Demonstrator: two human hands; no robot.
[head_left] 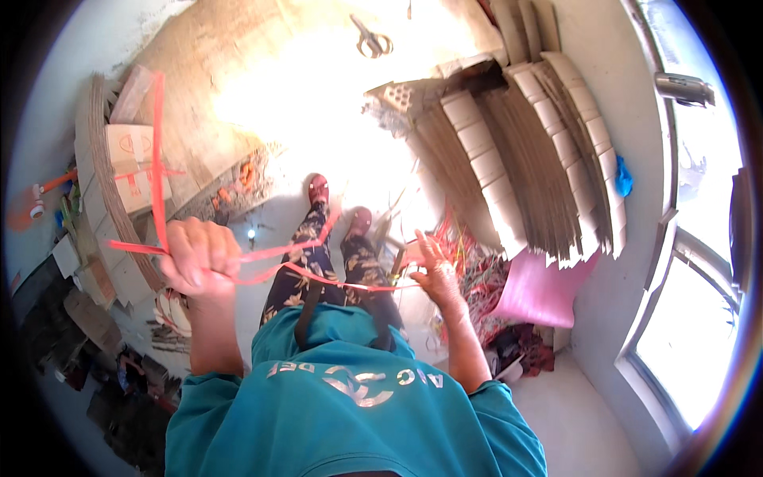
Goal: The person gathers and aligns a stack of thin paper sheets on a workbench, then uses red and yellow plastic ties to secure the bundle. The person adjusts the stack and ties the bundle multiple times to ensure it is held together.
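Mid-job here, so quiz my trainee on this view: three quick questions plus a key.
1. Which hand is closed in a fist around the red strap?
2. True or false: the right hand is holding the scissors.
3. What colour is the sheet just below the stacked cardboard in the picture? (a) Green (b) Pink (c) Yellow

Key: 1. The left hand. 2. False; they lie away from both hands, near the picture's top. 3. (b).
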